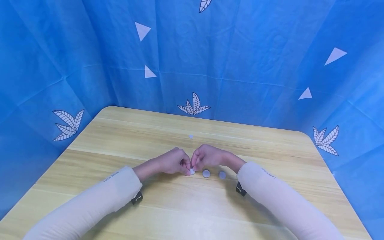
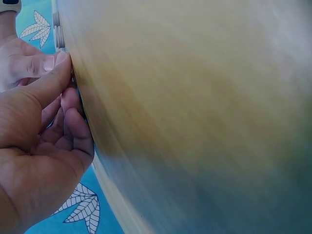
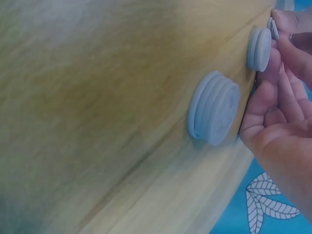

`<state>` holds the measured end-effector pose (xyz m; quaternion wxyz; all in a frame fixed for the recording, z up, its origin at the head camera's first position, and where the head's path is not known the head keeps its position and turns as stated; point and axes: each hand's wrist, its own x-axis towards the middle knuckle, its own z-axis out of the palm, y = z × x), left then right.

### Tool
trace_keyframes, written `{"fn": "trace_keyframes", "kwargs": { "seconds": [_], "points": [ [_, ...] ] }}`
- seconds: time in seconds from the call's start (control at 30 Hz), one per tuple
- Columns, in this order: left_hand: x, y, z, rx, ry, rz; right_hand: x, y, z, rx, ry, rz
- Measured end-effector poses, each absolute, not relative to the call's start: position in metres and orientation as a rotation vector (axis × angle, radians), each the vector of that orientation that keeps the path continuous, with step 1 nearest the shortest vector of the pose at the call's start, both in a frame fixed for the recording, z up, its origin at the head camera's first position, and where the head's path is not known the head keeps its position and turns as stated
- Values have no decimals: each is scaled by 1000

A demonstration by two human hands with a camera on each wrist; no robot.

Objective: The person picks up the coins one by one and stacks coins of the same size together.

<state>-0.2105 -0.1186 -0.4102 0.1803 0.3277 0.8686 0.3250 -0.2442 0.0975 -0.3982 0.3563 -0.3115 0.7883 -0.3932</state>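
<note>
My left hand [image 1: 174, 161] and right hand [image 1: 210, 155] meet near the middle of the table, fingertips almost touching. Between them is a small pale silver coin stack [image 1: 192, 171], which both hands pinch with thumb and forefinger; the fingertips partly hide it. In the right wrist view these coins [image 3: 273, 28] lean slightly, and my other right fingers curl loosely. To the right stand two more short stacks of coins, a nearer one [image 1: 206, 173] and a farther one [image 1: 222, 175]. The rightmost stack [image 3: 214, 108] shows several layers, a little uneven at the edges.
A single small pale disc [image 1: 191, 136] lies farther back on the wooden table [image 1: 144, 130]. Blue patterned cloth [image 1: 240, 66] hangs along the back and both sides of the table. Both forearms, in pale sleeves [image 1: 90, 200], reach over the front.
</note>
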Motion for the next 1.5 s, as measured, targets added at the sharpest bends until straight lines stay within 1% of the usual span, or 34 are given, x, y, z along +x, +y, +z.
{"fn": "trace_keyframes", "kwargs": {
  "seconds": [0.6, 0.87, 1.17, 1.3, 1.5],
  "points": [
    [-212, -125, -412, 944, 2422, 944, -253, 100, -401, -737, 2044, -1069],
    [-210, -126, -417, 915, 2420, 931, -279, 95, -398, -723, 2243, -1087],
    [-211, -125, -417, 923, 2422, 930, -309, 77, -402, -635, 2544, -944],
    [-210, -124, -415, 930, 2427, 922, -316, 68, -403, -605, 2613, -866],
    [-211, -123, -413, 945, 2439, 922, -322, 60, -404, -642, 2669, -806]
  ]
}}
